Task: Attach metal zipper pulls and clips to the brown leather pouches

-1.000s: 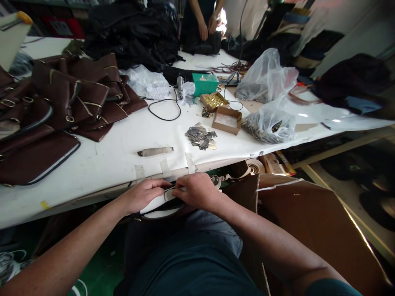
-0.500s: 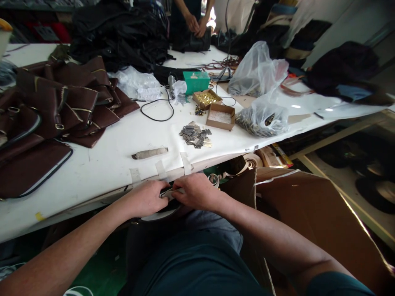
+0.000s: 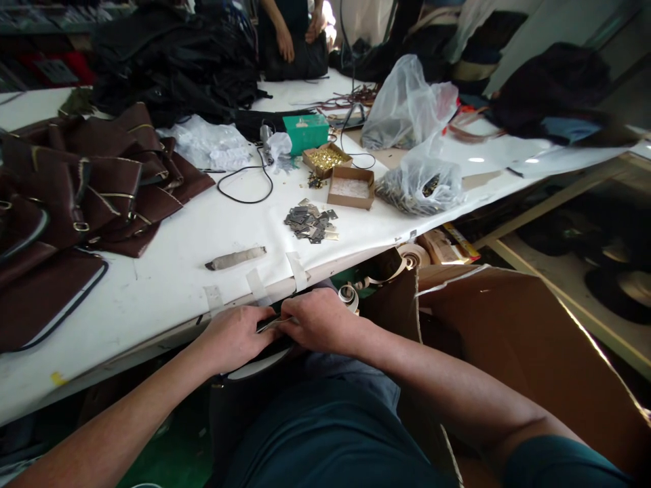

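Close to the table's front edge, over my lap, both hands are closed on a dark bag piece with a pale curved edge (image 3: 262, 364). My left hand (image 3: 239, 337) grips its upper edge from the left, thumb and fingers pinched. My right hand (image 3: 318, 320) presses in from the right, its fingertips almost touching the left ones. Most of the piece lies hidden under the hands. Beyond them on the table are a wrapped, knife-like stick (image 3: 237, 258) and a pile of flat metal plates (image 3: 311, 224).
Brown leather bag pieces (image 3: 106, 190) are heaped on the left. Small boxes hold gold-coloured bits (image 3: 328, 159) and clear bits (image 3: 352, 188); plastic bags (image 3: 422, 186) stand alongside. A large open cardboard box (image 3: 508, 325) is at my right. Across the table, a co-worker's hands (image 3: 285, 44) rest near black material.
The view has shifted slightly, so the table items appear further left. My hands keep their hold, the left wrist turned a little. The co-worker's hands have moved apart.
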The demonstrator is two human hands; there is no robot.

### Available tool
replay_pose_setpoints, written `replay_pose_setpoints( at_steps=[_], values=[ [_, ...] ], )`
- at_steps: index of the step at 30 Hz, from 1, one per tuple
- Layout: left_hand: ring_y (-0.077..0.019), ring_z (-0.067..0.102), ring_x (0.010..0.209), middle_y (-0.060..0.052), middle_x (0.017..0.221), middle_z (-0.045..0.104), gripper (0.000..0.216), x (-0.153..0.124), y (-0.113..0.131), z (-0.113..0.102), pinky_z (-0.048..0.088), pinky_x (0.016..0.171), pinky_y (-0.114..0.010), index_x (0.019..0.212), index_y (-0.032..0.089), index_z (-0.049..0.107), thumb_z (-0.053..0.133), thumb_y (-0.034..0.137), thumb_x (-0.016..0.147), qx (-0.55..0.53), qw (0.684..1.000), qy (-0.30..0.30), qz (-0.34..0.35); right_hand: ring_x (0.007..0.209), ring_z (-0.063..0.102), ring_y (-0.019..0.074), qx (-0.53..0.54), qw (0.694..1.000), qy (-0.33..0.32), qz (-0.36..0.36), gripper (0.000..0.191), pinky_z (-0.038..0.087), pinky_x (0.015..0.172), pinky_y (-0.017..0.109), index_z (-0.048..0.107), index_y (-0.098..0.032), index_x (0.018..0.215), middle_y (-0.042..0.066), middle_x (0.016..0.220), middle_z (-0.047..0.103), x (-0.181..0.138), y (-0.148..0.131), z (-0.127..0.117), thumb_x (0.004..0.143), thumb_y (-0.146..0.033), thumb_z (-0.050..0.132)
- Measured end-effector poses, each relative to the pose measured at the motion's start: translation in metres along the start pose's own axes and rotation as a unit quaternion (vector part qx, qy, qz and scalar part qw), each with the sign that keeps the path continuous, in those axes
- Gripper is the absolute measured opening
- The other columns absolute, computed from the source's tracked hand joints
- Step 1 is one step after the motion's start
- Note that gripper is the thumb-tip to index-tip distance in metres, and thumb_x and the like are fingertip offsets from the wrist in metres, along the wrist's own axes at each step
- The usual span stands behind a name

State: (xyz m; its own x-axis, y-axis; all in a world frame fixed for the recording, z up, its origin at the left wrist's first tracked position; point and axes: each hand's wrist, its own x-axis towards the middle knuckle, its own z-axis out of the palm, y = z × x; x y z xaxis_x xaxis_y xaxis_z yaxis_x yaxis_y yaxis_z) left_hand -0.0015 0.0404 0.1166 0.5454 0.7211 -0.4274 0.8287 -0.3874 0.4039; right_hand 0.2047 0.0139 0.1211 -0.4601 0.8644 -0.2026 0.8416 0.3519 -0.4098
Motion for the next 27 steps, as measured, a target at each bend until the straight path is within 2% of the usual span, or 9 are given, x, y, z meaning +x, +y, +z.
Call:
replay_pose_setpoints(
  at_steps=[5,10,15,17,20,21,23,25,27],
  values=[
    [-0.0345,0.08,0.092,-0.01,0.097,0.085,0.041,-0.003,0.001,0.008,0.045,0.069,-0.036,0.111,0.029,0.08,0.048,0.053,0.104,0.064,0.998,0.007,0.015,0.092,0.076,0.0278,-0.004,0.999,-0.019,-0.028,0.024,0.045,0.071,0.033,0.079,-0.022,0.102,0.008,0.1,0.083,-0.009,-0.001,-0.008,0.103,-0.038,0.062],
    [-0.0334,0.08,0.097,-0.007,0.103,0.086,0.036,-0.01,0.004,0.017,0.047,0.074,-0.037,0.106,0.031,0.08,0.046,0.043,0.106,0.054,0.998,-0.004,0.042,0.084,0.073,0.0245,-0.008,0.994,-0.012,-0.105,0.019,0.046,0.069,0.032,0.077,-0.02,0.103,0.007,0.095,0.082,-0.018,0.004,-0.009,0.102,-0.033,0.064],
    [-0.0331,0.081,0.098,-0.005,0.106,0.086,0.032,-0.012,0.017,0.022,0.047,0.076,-0.038,0.113,0.034,0.079,0.049,0.039,0.104,0.027,0.997,-0.021,0.068,0.089,0.072,0.0224,-0.005,0.986,-0.034,-0.165,0.015,0.05,0.078,0.032,0.079,-0.021,0.104,0.004,0.101,0.083,-0.029,0.009,-0.015,0.102,-0.028,0.066],
    [-0.033,0.081,0.098,-0.005,0.103,0.086,0.033,-0.012,0.016,0.022,0.047,0.076,-0.038,0.109,0.033,0.079,0.047,0.041,0.105,0.037,0.997,-0.021,0.068,0.089,0.073,0.0192,0.059,0.98,-0.073,-0.176,0.011,0.05,0.079,0.028,0.08,-0.023,0.101,0.002,0.1,0.083,-0.043,0.01,-0.03,0.102,-0.028,0.07],
    [-0.0318,0.08,0.089,-0.007,0.088,0.083,0.043,-0.014,0.0,0.02,0.045,0.071,-0.036,0.091,0.028,0.076,0.041,0.047,0.107,0.071,0.997,-0.002,0.014,0.091,0.074,0.0148,0.25,0.935,-0.121,-0.222,0.009,0.051,0.081,0.022,0.081,-0.026,0.097,-0.002,0.098,0.083,-0.076,0.016,-0.062,0.101,-0.029,0.074],
    [-0.0311,0.08,0.088,-0.007,0.087,0.083,0.046,-0.015,-0.005,0.02,0.045,0.07,-0.036,0.089,0.027,0.075,0.039,0.049,0.107,0.072,0.997,0.007,-0.004,0.092,0.074,0.015,0.306,0.921,-0.104,-0.217,0.01,0.051,0.082,0.022,0.082,-0.026,0.097,-0.002,0.098,0.082,-0.086,0.022,-0.071,0.1,-0.032,0.075],
    [-0.0298,0.079,0.09,-0.007,0.091,0.083,0.045,-0.018,-0.012,0.021,0.046,0.071,-0.035,0.094,0.028,0.075,0.04,0.053,0.107,0.057,0.998,0.018,-0.008,0.087,0.072,0.0165,0.367,0.921,0.001,-0.126,0.015,0.051,0.078,0.024,0.081,-0.023,0.096,0.001,0.095,0.081,-0.098,0.045,-0.077,0.097,-0.037,0.076],
    [-0.0283,0.079,0.088,-0.006,0.089,0.082,0.044,-0.021,-0.008,0.023,0.046,0.073,-0.035,0.093,0.029,0.073,0.04,0.053,0.107,0.057,0.998,0.022,0.013,0.072,0.063,0.0152,0.374,0.919,0.122,0.02,0.029,0.045,0.065,0.024,0.077,-0.019,0.084,0.0,0.078,0.073,-0.095,0.081,-0.063,0.091,-0.047,0.079],
    [-0.0256,0.076,0.078,-0.004,0.079,0.079,0.045,-0.022,0.001,0.025,0.043,0.069,-0.034,0.084,0.029,0.068,0.037,0.051,0.109,0.069,0.997,0.015,0.034,0.066,0.054,0.0138,0.366,0.887,0.24,0.147,0.041,0.039,0.06,0.024,0.071,-0.018,0.077,-0.002,0.069,0.063,-0.079,0.122,-0.031,0.087,-0.057,0.076]
  ],
)
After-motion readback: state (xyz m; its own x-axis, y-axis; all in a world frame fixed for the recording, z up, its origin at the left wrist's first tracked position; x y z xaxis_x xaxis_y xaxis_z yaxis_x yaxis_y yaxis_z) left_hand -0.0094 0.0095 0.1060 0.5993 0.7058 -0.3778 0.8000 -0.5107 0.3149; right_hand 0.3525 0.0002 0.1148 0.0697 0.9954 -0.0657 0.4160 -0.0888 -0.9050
